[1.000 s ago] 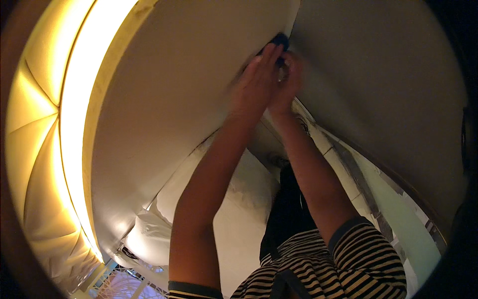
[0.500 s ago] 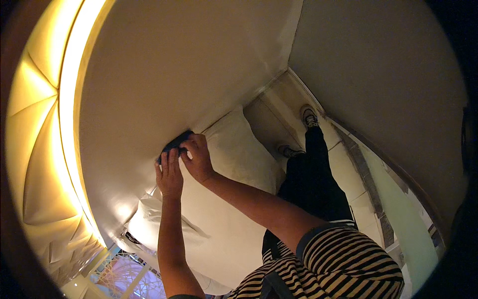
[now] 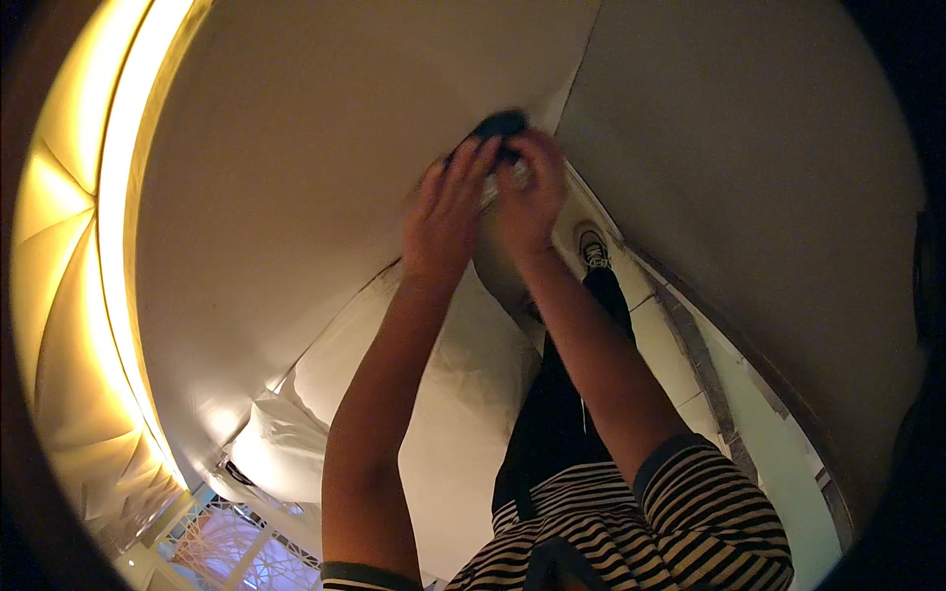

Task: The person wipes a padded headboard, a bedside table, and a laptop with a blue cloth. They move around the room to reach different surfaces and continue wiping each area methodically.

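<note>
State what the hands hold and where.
A dark blue pad, by its right end in the right hand; the left hand lies along its near side, its grip too blurred to tell.

Shows two bare hands: one left hand, one right hand. Also two forearms and two short sleeves on one striped shirt. Has one dark pad, blurred, looks like a single piece. Adds one pair of dark trousers. Gives one shoe clearly; can't confirm number two, too dark. Contains two plain walls, one glowing light strip, one padded panel, one lattice screen, one crumpled white bundle, one large white sheet. Can't count floor tiles exactly, more than one, too much hidden.
</note>
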The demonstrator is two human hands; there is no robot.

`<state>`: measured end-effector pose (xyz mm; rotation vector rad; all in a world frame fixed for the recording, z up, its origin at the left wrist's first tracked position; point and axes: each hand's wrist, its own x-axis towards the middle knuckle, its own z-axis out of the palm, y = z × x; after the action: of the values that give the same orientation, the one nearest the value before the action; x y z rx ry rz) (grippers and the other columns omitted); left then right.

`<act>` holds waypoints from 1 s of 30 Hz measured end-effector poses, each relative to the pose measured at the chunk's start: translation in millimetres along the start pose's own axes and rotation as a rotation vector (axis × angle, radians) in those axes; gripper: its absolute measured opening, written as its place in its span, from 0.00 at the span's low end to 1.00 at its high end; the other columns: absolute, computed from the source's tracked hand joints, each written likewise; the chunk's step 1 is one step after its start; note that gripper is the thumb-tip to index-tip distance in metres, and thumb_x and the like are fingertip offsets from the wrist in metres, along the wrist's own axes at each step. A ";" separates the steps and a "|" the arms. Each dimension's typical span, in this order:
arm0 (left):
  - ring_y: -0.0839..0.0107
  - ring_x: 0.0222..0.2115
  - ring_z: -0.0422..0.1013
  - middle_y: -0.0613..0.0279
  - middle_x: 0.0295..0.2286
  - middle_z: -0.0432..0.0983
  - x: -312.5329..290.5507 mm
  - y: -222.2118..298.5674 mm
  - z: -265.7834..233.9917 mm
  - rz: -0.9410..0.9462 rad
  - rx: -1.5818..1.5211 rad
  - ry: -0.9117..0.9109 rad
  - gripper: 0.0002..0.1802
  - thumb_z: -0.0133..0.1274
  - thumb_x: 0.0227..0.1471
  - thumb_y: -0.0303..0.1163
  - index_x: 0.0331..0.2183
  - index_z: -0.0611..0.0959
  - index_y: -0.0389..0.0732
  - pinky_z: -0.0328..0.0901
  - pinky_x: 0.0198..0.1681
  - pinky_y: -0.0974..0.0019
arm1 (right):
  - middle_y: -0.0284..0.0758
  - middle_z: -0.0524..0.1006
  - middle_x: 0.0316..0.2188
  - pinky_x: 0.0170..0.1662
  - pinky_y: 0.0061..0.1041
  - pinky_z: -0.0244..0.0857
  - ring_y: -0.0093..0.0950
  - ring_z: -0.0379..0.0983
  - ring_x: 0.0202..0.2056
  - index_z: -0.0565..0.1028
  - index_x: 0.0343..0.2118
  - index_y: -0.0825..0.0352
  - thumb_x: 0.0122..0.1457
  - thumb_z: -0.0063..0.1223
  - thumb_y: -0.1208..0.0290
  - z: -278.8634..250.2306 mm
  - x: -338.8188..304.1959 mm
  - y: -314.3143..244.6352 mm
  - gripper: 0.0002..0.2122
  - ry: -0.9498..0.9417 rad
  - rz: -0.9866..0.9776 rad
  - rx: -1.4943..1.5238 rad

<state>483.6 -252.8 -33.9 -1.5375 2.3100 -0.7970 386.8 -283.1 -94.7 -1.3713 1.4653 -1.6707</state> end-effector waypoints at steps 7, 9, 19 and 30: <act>0.72 0.59 0.47 0.72 0.58 0.52 90.2 23.0 -18.1 0.057 0.015 0.193 0.27 0.40 0.48 0.39 0.53 0.68 0.47 0.38 0.61 0.62 | 0.37 0.73 0.39 0.45 0.28 0.63 0.33 0.68 0.42 0.71 0.39 0.66 0.50 0.49 0.80 -7.8 54.9 19.8 0.12 0.244 0.141 0.046; 0.72 0.59 0.46 0.71 0.58 0.52 90.2 22.5 -16.0 0.097 0.038 0.180 0.27 0.40 0.48 0.40 0.53 0.68 0.47 0.37 0.61 0.63 | 0.37 0.72 0.40 0.45 0.28 0.62 0.32 0.67 0.42 0.70 0.40 0.66 0.51 0.48 0.80 -3.9 49.2 23.8 0.12 0.239 0.093 0.028; 0.74 0.60 0.45 0.73 0.59 0.49 -57.9 -9.0 48.2 0.243 0.167 -0.087 0.30 0.39 0.49 0.35 0.56 0.61 0.47 0.36 0.62 0.64 | 0.43 0.68 0.36 0.47 0.37 0.57 0.42 0.63 0.42 0.66 0.32 0.67 0.43 0.51 0.81 52.6 -82.5 29.9 0.11 0.071 0.170 -0.129; 0.77 0.61 0.40 0.80 0.60 0.44 -241.4 -68.3 61.9 0.164 0.224 -0.427 0.30 0.40 0.51 0.36 0.57 0.60 0.51 0.32 0.62 0.63 | 0.34 0.64 0.32 0.32 0.24 0.64 0.28 0.63 0.35 0.63 0.29 0.64 0.41 0.51 0.87 120.6 -236.4 -56.5 0.14 -0.154 0.479 0.036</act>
<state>665.5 -72.2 -66.9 -1.2579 1.9327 -0.5930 591.8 -109.9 -134.9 -1.0004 1.5173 -1.2531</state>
